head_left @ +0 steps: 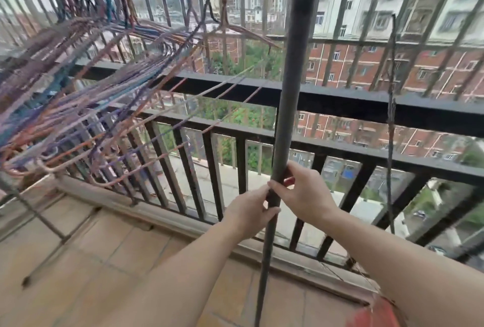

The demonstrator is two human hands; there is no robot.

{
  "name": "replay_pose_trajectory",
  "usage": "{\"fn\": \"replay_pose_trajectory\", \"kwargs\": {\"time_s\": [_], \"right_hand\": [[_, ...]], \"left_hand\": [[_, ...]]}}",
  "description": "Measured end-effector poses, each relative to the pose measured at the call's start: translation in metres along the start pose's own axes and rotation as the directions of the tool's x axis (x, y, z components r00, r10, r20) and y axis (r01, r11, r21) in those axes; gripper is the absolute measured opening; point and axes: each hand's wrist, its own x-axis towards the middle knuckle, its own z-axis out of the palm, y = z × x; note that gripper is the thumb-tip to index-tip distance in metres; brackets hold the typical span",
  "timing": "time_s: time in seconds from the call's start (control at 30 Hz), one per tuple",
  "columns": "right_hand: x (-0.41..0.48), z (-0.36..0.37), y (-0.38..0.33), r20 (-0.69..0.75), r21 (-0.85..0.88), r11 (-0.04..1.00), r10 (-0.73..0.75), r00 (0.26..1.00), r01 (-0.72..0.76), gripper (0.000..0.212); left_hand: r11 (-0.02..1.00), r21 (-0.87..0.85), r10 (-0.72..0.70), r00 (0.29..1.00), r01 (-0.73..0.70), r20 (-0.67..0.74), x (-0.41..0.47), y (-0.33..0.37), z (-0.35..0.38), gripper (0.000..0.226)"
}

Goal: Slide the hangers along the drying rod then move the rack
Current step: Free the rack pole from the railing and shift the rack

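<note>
Both hands, left hand and right hand, closed around the dull grey upright pole.

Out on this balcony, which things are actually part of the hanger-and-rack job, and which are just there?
Part of the job:
- hangers, bunched at the left
- grey upright pole
- left hand and right hand, both gripping the pole

Just there:
- black railing
- thin dangling wire
- red object at bottom right
</note>
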Motion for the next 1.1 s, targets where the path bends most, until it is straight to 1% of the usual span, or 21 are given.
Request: {"fn": "replay_pose_trajectory", "kwargs": {"time_s": [0.3, 0.5, 0.67, 0.77, 0.83, 0.93, 1.03, 1.07, 1.1], "right_hand": [[-0.004, 0.003, 0.0, 0.009, 0.044, 0.999, 0.027, 1.0, -0.028, 0.018], [-0.01, 0.005, -0.003, -0.012, 0.068, 0.995, 0.08, 0.997, -0.079, 0.017], [-0.019, 0.01, -0.011, -0.033, 0.058, 0.994, 0.099, 0.995, -0.097, 0.015], [-0.026, 0.012, -0.018, -0.029, 0.053, 0.992, 0.119, 0.993, -0.117, 0.015], [-0.031, 0.015, -0.025, -0.036, 0.049, 0.99, 0.137, 0.99, -0.135, 0.016], [-0.036, 0.02, -0.033, -0.08, 0.028, 0.982, 0.187, 0.979, -0.185, 0.016], [-0.044, 0.023, -0.039, -0.135, -0.027, 0.967, 0.246, 0.96, -0.252, 0.017], [-0.048, 0.026, -0.042, -0.17, -0.061, 0.963, 0.248, 0.954, -0.261, 0.018], [-0.053, 0.03, -0.044, -0.228, -0.086, 0.962, 0.236, 0.945, -0.261, 0.025]], "left_hand": [[0.999, -0.043, 0.001, 0.996, 0.003, 0.09, 0.003, -0.008, -0.003, 0.025], [0.997, -0.082, 0.006, 0.994, 0.002, 0.106, -0.001, -0.009, -0.004, 0.025], [0.997, -0.076, 0.009, 0.987, 0.003, 0.159, -0.001, -0.013, -0.01, 0.027], [0.999, -0.034, 0.032, 0.987, -0.027, 0.16, -0.006, -0.015, -0.012, 0.031], [1.0, -0.014, 0.022, 0.985, -0.02, 0.174, -0.009, -0.015, -0.012, 0.03], [0.999, 0.01, 0.029, 0.983, -0.031, 0.184, -0.011, -0.014, -0.016, 0.032], [1.0, 0.015, 0.006, 0.976, -0.01, 0.216, -0.016, -0.02, -0.023, 0.042], [1.0, 0.029, 0.003, 0.978, -0.009, 0.21, -0.018, -0.024, -0.028, 0.043], [0.999, 0.042, -0.004, 0.98, -0.004, 0.199, -0.02, -0.03, -0.034, 0.044]]}}
